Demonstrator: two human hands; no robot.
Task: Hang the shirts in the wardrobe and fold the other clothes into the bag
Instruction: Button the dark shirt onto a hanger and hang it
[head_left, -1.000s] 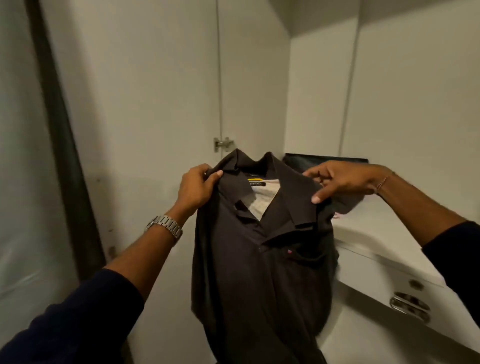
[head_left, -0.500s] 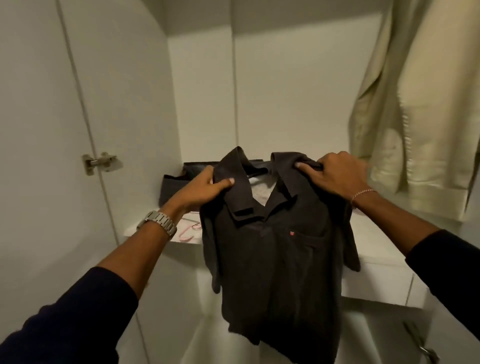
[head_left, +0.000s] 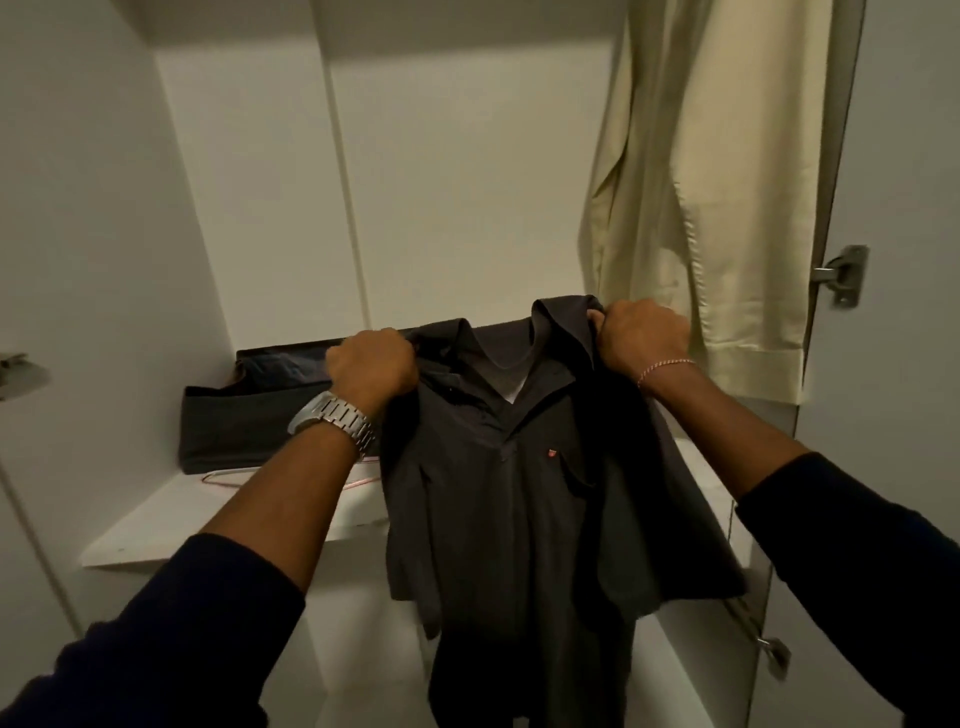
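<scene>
Two hands, left hand (head_left: 370, 369) and right hand (head_left: 641, 332), each clamp one dark shirt (head_left: 519, 499) by its shoulders; one cream garment (head_left: 717, 197) hangs beside.

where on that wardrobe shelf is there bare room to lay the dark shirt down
Bare shelf shows at the front left, ahead of the dark bag and the thin hanger. The back left is crowded by that bag. The shirt, gripped by the left hand and right hand, hides the middle.

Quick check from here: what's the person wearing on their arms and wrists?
Both forearms are bare below dark navy sleeves pushed up toward the elbows. The left wrist carries a silver metal link watch; the right wrist has a thin pinkish bracelet. No gloves or rings show.
</scene>
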